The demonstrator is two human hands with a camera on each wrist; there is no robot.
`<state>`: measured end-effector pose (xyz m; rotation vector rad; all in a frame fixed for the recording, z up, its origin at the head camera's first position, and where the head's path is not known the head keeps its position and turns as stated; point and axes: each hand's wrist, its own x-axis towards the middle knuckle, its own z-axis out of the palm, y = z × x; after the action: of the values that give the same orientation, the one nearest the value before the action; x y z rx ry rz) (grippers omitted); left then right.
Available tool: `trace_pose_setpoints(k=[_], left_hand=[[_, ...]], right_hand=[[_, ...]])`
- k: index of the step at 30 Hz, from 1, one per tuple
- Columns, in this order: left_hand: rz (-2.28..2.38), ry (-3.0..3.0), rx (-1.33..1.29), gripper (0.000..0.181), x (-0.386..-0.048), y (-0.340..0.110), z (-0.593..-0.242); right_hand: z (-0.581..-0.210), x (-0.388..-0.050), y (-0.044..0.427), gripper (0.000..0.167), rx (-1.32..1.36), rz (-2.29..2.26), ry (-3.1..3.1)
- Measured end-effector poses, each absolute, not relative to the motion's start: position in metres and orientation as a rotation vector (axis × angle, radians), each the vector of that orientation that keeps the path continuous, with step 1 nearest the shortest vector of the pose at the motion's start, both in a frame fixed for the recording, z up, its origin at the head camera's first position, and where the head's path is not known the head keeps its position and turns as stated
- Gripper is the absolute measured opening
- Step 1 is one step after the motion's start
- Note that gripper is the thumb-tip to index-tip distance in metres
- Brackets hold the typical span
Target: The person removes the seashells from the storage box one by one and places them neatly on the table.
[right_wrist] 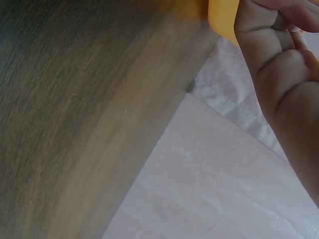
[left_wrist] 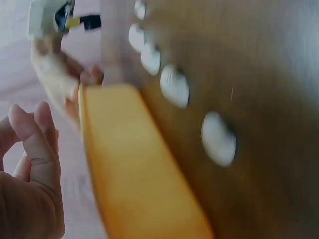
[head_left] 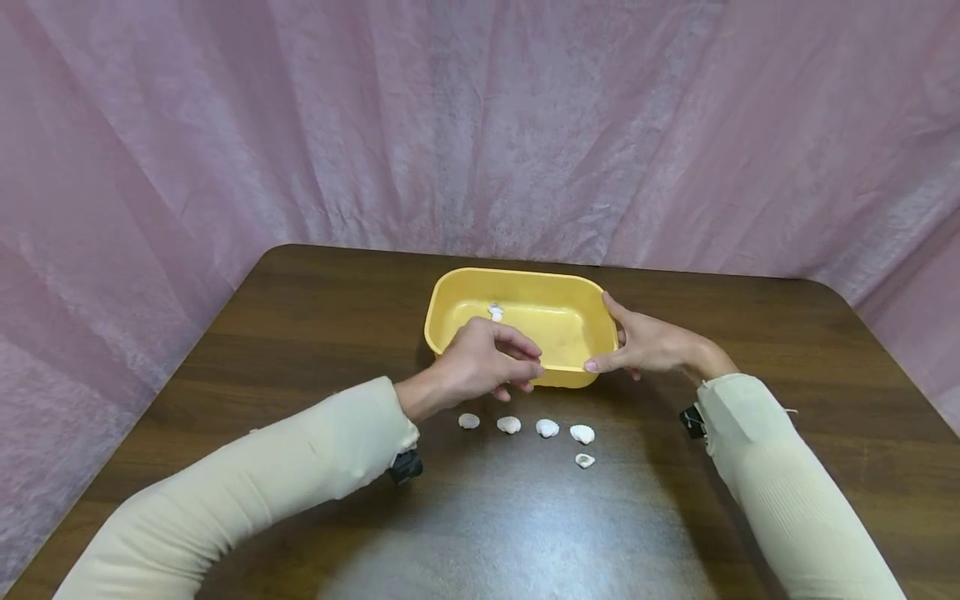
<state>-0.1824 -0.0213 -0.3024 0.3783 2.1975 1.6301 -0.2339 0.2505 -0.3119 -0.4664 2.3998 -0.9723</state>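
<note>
R grip holds yellow tub @ rt end; L grip loose, @ near rim.

Draped pink velvety curtain along far side, round-cornered dark brown wood-grain table, pale glare nearer centre.

The left sleeve and right sleeve are long, close-fitting and pale cream, the left one creased in soft folds, the right finely ribbed. A small black block sits under the left cuff, another black block beside the right cuff; the hands are bare.
</note>
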Motion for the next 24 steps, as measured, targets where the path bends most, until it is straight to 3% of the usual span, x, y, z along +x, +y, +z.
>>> trace_pose_setpoints(k=[12, 24], left_hand=[[1.622, 2.319, 0.316, 0.022, -0.223, -0.048, -0.295], [1.293, 2.629, 0.358, 0.019, -0.252, -0.050, -0.304]], right_hand=[[-0.313, -0.235, 0.252, 0.126, -0.442, -0.971, 2.388], [-0.312, -0.235, 0.253, 0.126, -0.424, -0.993, 2.369]])
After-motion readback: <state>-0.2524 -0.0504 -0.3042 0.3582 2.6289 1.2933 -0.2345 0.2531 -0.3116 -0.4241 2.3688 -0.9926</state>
